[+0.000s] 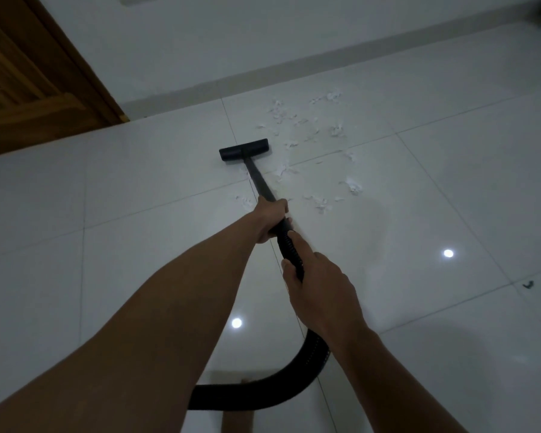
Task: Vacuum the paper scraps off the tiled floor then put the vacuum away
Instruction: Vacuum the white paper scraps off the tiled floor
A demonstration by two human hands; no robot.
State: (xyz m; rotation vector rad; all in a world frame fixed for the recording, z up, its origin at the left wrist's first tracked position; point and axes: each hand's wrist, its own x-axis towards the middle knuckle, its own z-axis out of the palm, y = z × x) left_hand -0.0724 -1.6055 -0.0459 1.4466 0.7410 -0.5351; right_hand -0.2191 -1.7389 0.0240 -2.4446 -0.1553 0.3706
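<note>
Hose (pixel 263 392), right hand (pixel 320 287) clamped on it; left hand (pixel 270 218) clamped on wand (pixel 258 178); nozzle (pixel 243 149) beside paper scraps (pixel 294 126)

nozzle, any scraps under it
The nozzle rests on the floor; anything under it is covered. Scraps lie in plain sight to its right and nearer, beside the wand.

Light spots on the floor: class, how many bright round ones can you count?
2. One light spot lies right of the right hand; the other, nearer the camera, lies left of that hand's wrist. More may be hidden.
</note>
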